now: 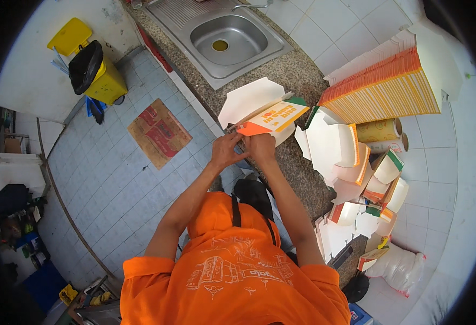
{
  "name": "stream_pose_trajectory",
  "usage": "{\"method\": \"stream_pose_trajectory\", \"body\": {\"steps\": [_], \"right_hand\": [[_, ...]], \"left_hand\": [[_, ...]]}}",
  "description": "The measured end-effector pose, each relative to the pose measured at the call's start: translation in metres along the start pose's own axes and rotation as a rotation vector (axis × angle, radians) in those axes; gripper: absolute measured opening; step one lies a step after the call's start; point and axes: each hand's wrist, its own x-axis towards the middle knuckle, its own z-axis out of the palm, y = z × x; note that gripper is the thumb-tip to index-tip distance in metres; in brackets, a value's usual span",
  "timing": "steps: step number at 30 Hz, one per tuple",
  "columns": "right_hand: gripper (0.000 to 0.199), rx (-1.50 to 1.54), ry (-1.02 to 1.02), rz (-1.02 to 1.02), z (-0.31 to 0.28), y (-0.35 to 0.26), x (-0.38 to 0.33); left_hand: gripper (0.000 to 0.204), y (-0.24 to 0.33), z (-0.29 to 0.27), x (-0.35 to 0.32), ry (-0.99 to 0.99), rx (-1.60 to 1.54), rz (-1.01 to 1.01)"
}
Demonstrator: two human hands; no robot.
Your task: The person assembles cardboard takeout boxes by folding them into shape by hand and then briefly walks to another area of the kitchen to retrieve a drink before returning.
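Pinching a white-and-orange folding cardboard box (277, 117) by its near end, the left hand (227, 150) and right hand (260, 148) meet beside the speckled granite counter (306, 181); probably light, stiff, easily creased, best held at folded corners.

The held carton (278, 117) is white with orange, yellow and green panels; the stack of flat cartons (381, 86) is striped orange, yellow and white. The tabletop (303, 181) is speckled grey-brown, the sink (243, 40) silver, the floor tiles (108, 168) pale blue, the bin (108, 86) yellow with a black liner (86, 66), the shirt (205, 249) orange with white line drawings.
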Motion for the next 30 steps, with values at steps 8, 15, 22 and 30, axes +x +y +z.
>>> {"method": "stream_pose_trajectory", "body": {"steps": [8,15,22,30], "right_hand": [[0.011,-0.075,-0.035,-0.097,0.010,-0.004,0.007],[0.016,-0.099,-0.166,0.014,0.018,-0.002,0.008],[0.043,-0.076,0.510,0.178,-0.010,0.069,0.051],[0.040,0.239,-0.004,0.376,0.030,0.149,0.066]], "left_hand": [[0.060,0.017,0.001,0.003,0.040,-0.005,-0.210],[0.085,0.011,0.016,0.000,0.015,-0.092,-0.218],[0.105,0.029,0.016,0.000,0.056,-0.363,-0.227],[0.109,0.004,0.010,0.009,-0.066,-0.348,-0.119]]}}
